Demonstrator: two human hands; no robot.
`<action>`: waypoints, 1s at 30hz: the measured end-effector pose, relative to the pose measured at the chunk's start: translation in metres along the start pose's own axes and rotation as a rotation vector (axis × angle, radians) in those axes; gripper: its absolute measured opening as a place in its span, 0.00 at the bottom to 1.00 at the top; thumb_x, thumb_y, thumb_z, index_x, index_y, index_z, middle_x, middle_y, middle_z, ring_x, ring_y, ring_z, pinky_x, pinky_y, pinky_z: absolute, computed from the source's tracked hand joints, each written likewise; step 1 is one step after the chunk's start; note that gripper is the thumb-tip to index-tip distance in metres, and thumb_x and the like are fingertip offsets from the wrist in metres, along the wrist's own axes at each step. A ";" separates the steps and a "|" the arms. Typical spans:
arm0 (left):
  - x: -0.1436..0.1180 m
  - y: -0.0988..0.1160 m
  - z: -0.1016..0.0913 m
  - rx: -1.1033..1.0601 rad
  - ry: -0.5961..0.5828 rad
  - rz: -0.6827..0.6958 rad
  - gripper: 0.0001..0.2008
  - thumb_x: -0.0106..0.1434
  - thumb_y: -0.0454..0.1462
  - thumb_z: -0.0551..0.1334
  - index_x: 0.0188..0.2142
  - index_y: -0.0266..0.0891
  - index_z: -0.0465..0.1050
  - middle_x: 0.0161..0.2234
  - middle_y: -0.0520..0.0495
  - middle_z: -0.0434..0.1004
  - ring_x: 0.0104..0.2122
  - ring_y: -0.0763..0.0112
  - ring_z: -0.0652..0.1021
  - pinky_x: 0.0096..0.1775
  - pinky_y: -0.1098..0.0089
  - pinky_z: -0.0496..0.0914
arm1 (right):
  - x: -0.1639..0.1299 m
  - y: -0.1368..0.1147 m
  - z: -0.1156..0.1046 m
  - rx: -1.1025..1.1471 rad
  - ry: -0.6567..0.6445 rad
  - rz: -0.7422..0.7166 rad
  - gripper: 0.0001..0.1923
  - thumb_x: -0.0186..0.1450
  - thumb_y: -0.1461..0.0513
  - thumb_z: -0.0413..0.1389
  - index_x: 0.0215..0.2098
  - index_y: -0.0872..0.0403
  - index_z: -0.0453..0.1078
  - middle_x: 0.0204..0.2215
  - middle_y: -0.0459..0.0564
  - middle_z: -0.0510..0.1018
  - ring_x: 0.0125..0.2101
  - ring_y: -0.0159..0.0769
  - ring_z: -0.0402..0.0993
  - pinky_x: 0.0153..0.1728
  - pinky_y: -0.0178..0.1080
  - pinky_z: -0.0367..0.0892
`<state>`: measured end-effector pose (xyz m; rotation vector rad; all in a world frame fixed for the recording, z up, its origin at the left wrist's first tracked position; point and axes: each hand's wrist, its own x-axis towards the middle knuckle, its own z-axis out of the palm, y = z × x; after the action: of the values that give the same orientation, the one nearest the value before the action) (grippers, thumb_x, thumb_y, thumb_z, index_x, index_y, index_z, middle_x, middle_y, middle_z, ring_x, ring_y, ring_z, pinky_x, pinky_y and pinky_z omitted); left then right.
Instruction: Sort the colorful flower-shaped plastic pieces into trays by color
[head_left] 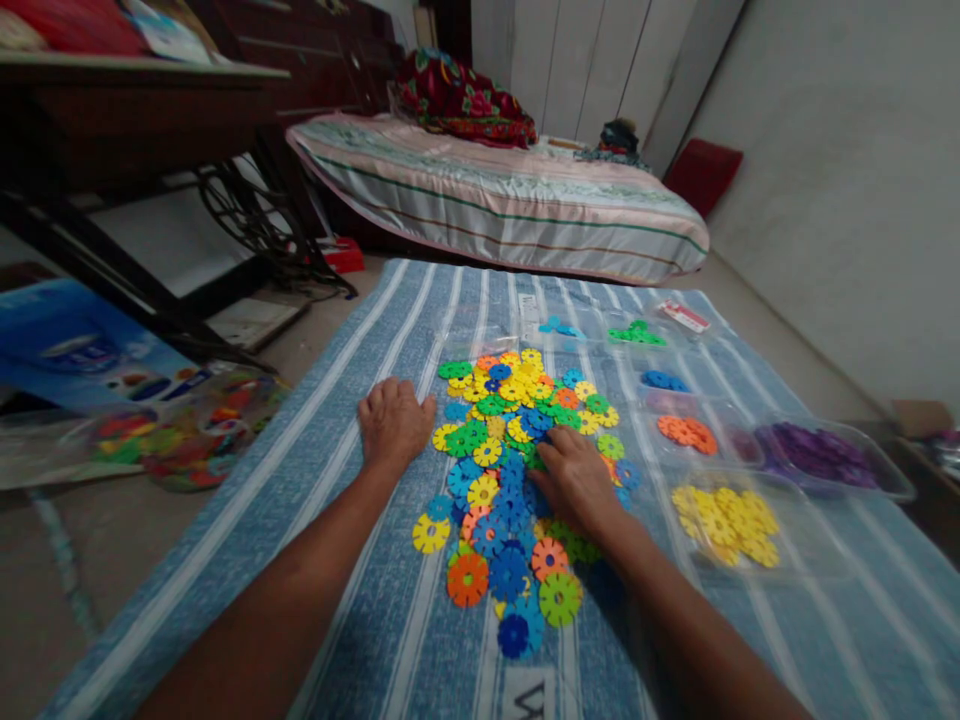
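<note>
From where I stand, the heap of notched plastic discs lies mid-table on the striped cloth, mixed in colour and overlapping. The person's left hand rests palm down just left of it, fingers loosely extended, with nothing in its grasp that I can see. The right hand reaches into the heap's right side, fingers bent down among blue and green pieces; I can't tell whether they pinch one.

Trouble, I'd guess, would come from the overlap: lifting one thin disc could drag its neighbours along, and the close shades of blue could be confused. A wide swing of the right forearm might also nudge the tray of yellow discs, which lies near it on the right.

The tightest edge is on the right, where the box of purple discs sits by the table's rim; whether its corner overhangs, I can't be sure. The tray of orange discs crowds in beside it, and the green discs lie beyond, toward the far edge. Leftward there's more room: bare cloth runs from the left hand to the table's left edge.
</note>
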<state>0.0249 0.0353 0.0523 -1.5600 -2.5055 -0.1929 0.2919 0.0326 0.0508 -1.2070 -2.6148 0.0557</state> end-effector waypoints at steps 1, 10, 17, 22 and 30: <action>0.000 0.000 0.000 -0.001 0.001 0.000 0.22 0.68 0.45 0.49 0.49 0.32 0.71 0.53 0.30 0.73 0.56 0.45 0.69 0.53 0.51 0.64 | 0.000 -0.001 0.002 -0.017 0.011 0.003 0.07 0.65 0.59 0.63 0.39 0.54 0.76 0.44 0.58 0.77 0.50 0.49 0.69 0.50 0.46 0.66; -0.001 0.001 -0.004 -0.004 -0.013 -0.002 0.22 0.68 0.45 0.48 0.49 0.31 0.71 0.53 0.29 0.72 0.57 0.45 0.68 0.54 0.51 0.63 | -0.007 0.007 0.014 -0.003 0.231 -0.175 0.10 0.70 0.65 0.54 0.31 0.54 0.74 0.39 0.55 0.78 0.43 0.43 0.70 0.46 0.43 0.65; -0.001 0.002 -0.004 -0.006 -0.002 -0.002 0.22 0.68 0.45 0.48 0.49 0.32 0.71 0.55 0.29 0.72 0.58 0.46 0.68 0.54 0.51 0.64 | 0.019 0.048 -0.037 0.042 0.066 -0.162 0.17 0.72 0.65 0.48 0.28 0.54 0.74 0.32 0.52 0.77 0.33 0.36 0.71 0.37 0.37 0.62; 0.000 0.000 -0.001 -0.028 0.018 -0.008 0.22 0.68 0.45 0.49 0.49 0.33 0.71 0.55 0.29 0.72 0.58 0.46 0.68 0.54 0.51 0.63 | 0.060 0.098 -0.096 -0.268 0.297 0.162 0.13 0.70 0.61 0.51 0.33 0.55 0.76 0.31 0.55 0.77 0.34 0.42 0.70 0.35 0.40 0.59; 0.000 -0.001 0.001 -0.025 0.005 0.000 0.23 0.68 0.45 0.48 0.49 0.32 0.71 0.56 0.29 0.71 0.58 0.45 0.68 0.55 0.51 0.63 | 0.038 0.055 -0.061 -0.162 -0.089 0.187 0.10 0.71 0.59 0.55 0.39 0.55 0.76 0.40 0.56 0.79 0.43 0.44 0.74 0.39 0.39 0.62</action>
<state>0.0238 0.0351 0.0515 -1.5670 -2.5087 -0.2294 0.3244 0.0932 0.1103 -1.5355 -2.6158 -0.0696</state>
